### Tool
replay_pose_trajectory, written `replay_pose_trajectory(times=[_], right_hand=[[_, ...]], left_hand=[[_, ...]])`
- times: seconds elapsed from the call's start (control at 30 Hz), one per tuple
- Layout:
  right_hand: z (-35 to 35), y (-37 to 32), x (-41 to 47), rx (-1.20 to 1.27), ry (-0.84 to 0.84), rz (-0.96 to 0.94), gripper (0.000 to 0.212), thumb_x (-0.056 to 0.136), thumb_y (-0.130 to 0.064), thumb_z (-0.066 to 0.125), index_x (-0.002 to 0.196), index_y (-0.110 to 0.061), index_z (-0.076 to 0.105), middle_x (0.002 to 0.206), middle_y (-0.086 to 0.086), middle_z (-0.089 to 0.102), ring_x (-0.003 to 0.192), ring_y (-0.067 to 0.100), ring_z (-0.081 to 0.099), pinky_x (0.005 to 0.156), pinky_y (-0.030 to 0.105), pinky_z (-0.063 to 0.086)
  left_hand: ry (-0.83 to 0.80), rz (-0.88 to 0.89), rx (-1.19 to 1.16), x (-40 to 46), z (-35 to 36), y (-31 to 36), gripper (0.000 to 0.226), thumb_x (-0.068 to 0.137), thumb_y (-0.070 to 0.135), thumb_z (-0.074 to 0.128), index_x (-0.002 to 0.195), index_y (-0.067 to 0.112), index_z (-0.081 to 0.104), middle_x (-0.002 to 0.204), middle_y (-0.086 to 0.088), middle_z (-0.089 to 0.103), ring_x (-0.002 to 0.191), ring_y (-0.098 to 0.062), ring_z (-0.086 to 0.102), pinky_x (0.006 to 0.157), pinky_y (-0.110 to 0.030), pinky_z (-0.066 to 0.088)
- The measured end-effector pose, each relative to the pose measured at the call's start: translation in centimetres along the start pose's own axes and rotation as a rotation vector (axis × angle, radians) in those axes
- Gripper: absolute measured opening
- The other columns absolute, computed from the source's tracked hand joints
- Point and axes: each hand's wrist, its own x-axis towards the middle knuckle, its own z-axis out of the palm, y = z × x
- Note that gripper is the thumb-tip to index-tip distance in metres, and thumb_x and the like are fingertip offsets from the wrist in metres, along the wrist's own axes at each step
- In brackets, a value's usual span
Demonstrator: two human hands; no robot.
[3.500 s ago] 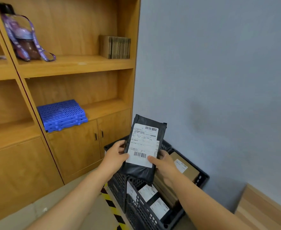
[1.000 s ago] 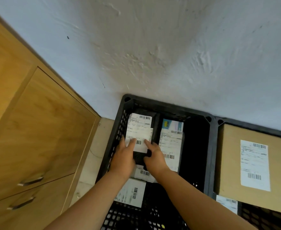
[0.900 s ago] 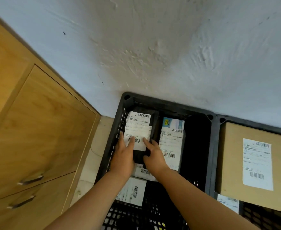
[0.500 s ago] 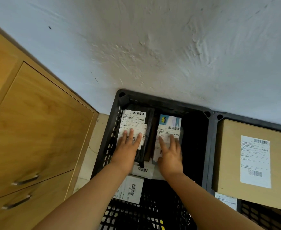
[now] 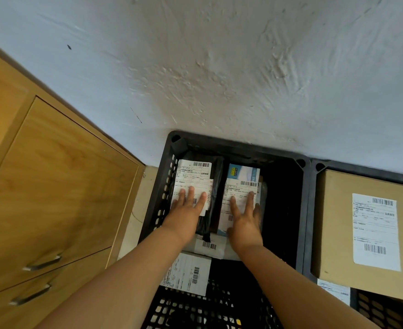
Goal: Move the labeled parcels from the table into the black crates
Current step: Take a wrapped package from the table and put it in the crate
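Observation:
A black crate [image 5: 300, 210] stands against the wall with several labelled parcels inside. A black bag parcel with a white label [image 5: 197, 173] lies at its far left. My left hand [image 5: 186, 210] presses flat on that label with straight fingers. Beside it lies a blue and white parcel [image 5: 244, 176]; my right hand [image 5: 244, 219] rests flat on its label. Two more labelled parcels [image 5: 208, 245] [image 5: 188, 274] lie nearer to me in the same crate.
A second black crate [image 5: 313, 233] adjoins on the right and holds a large brown cardboard box [image 5: 333, 222] with a white label. A wooden cabinet [image 5: 53, 186] with metal handles stands on the left. The white wall runs behind both crates.
The black parcel went from held up in both hands into the crate's far left. My right hand then let go and moved onto the blue and white parcel; both hands now lie flat.

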Motion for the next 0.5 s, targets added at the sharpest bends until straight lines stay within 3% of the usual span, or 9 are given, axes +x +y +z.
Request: replay_pose_trajectory(times=[0.2,0.33,0.5], right_hand=[[-1.2,0.8,0.0,-0.037,-0.053,-0.005,0.091,0.091,-0.005,0.056,0.149,-0.042,-0.004,0.152,0.003,-0.033,0.146,0.033,-0.006,0.116,0.043,0.025],[-3.3,1.2,-2.0,-0.054,0.086,-0.018,0.079,0.090,-0.011,0.054,0.151,-0.032,0.008,0.157,0.009,-0.005,0.143,0.030,0.009,0.114,0.043,0.030],[-6.3,1.6,-6.6,-0.013,0.172,-0.029,0.065,0.092,-0.019,0.052,0.149,-0.022,0.021,0.154,0.009,0.019,0.139,0.026,0.021,0.110,0.037,0.032]], left_hand=[[-0.021,-0.008,0.027,-0.2,-0.4,0.1,0.091,0.088,-0.010,0.043,0.149,0.026,-0.014,0.155,-0.012,-0.022,0.143,-0.032,-0.017,0.119,-0.044,0.009],[-0.055,-0.013,0.102,-1.0,-1.8,0.0,0.090,0.090,0.003,0.051,0.149,0.031,-0.011,0.157,-0.008,-0.019,0.146,-0.029,-0.006,0.114,-0.043,0.027],[0.079,0.045,0.056,-4.7,-3.8,1.3,0.090,0.089,0.008,0.054,0.150,0.033,-0.008,0.159,-0.007,-0.006,0.142,-0.030,0.019,0.106,-0.043,0.038]])
